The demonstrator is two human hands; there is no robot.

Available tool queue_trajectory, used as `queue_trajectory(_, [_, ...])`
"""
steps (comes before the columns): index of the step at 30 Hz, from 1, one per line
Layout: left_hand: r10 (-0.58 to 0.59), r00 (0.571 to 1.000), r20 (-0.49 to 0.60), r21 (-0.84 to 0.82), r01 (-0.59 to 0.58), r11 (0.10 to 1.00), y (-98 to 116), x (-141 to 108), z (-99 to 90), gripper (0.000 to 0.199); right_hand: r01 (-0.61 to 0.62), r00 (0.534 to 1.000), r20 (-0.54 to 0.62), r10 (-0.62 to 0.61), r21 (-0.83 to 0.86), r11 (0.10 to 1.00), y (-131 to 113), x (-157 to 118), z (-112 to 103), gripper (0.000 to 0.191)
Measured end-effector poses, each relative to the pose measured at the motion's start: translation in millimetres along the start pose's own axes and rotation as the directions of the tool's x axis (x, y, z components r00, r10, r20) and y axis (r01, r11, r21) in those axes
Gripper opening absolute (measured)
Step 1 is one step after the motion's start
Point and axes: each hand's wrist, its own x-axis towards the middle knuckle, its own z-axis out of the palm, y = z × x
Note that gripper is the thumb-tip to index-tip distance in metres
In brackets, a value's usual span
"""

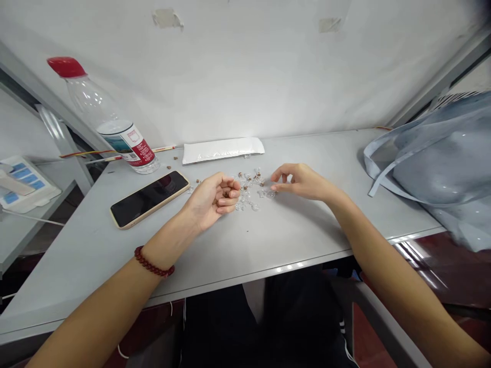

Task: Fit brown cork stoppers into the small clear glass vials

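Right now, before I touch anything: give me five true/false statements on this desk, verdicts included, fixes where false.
1. The phone lies screen up on the desk. True.
2. The bottle has a blue cap. False: the bottle has a red cap.
3. The right hand is at the right side of the small clear and brown pieces. True.
4. The left hand lies flat, fingers straight. False: the left hand has its fingers curled.
5. A dark red bracelet circles the left wrist. True.
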Motion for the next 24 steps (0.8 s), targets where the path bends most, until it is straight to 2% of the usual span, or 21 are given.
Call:
queue_trajectory(2, [0.013,1.0,-0.013,0.018,-0.013,1.0,-1,-1,1.4,0.021,-0.06,0.99,0.129,0.062,-0.017,0.998,5,-1,-8,0.028])
queue_trajectory(4, [-0.006,1.0,-0.025,0.058,0.008,0.998,-4,-1,2.3,0.021,-0.076,0.984,0.159,0.079,-0.025,0.997,7,-2,-10,0.025])
queue_trajectory(7, [-0.084,0.996,-0.012,0.117,0.085,0.989,-7,1,1.8,0.025,-0.049,0.993,0.106,0.055,-0.064,0.997,8,-1,-6,0.015])
queue_trajectory(10, [-0.162,0.987,0.019,0.148,0.158,0.976,-10,3,0.2,0.028,-0.034,0.997,0.072,0.041,-0.093,0.995,10,-2,0,0.013])
queue_trajectory(13, [-0.191,0.981,0.025,0.186,0.183,0.965,-11,4,-0.4,0.03,-0.037,0.999,0.022,0.038,-0.045,0.998,8,-3,2,0.012])
queue_trajectory(15, [-0.192,0.981,0.021,0.21,0.183,0.96,-11,4,0.3,0.032,-0.007,1.0,-0.023,0.009,0.064,0.998,1,-5,3,0.011])
queue_trajectory(17, [-0.188,0.982,0.023,0.23,0.177,0.957,-12,3,1.8,0.035,0.036,0.998,-0.06,-0.022,0.248,0.968,-10,-7,7,0.009])
queue_trajectory(21, [-0.153,0.984,0.091,0.26,0.125,0.958,-15,-2,6.4,0.039,0.084,0.995,-0.098,-0.027,0.636,0.767,-28,-10,21,0.012])
queue_trajectory(24, [-0.151,0.97,0.19,0.24,0.104,0.965,-18,-4,10.4,0.039,0.131,0.99,-0.139,-0.038,0.754,0.643,-33,-11,31,0.014])
